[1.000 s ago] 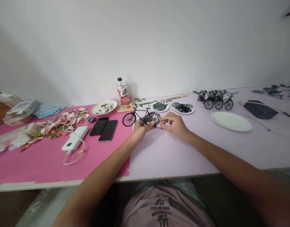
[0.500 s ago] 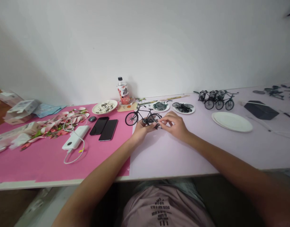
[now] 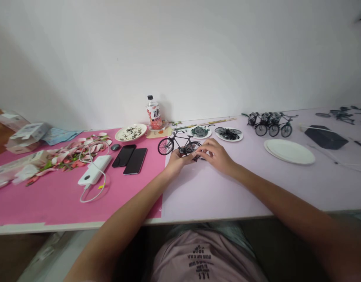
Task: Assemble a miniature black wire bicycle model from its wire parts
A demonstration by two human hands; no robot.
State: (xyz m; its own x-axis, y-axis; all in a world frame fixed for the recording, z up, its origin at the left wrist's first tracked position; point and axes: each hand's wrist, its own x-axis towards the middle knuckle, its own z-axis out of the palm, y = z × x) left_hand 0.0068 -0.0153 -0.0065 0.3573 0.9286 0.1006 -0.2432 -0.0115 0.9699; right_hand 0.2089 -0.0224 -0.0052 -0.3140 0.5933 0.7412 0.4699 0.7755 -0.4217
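A black model bicycle (image 3: pixel 180 145) is held upright over the table, its front wheel to the left. My left hand (image 3: pixel 177 161) grips it low down near the pedals and rear wheel, fingers closed. At the rear wheel, my right hand (image 3: pixel 214 153) pinches with thumb and forefinger; whether a small part lies between the fingertips is hidden. Just behind the bicycle are a plate of dark green parts (image 3: pixel 200 132) and a plate of black parts and wheels (image 3: pixel 229 134).
Several assembled model bicycles (image 3: pixel 270 123) stand at the back right. Stacked white plates (image 3: pixel 289 152) and a black angular object (image 3: pixel 325 137) lie right. Left are two phones (image 3: pixel 135 161), a power bank (image 3: pixel 94 170), a bottle (image 3: pixel 154 113), a bowl (image 3: pixel 130 132) and artificial petals (image 3: pixel 77 150).
The bicycle has shifted slightly to the right and its front tilts a little. My right fingertips have moved a touch left, closer to my left thumb at the rear wheel.
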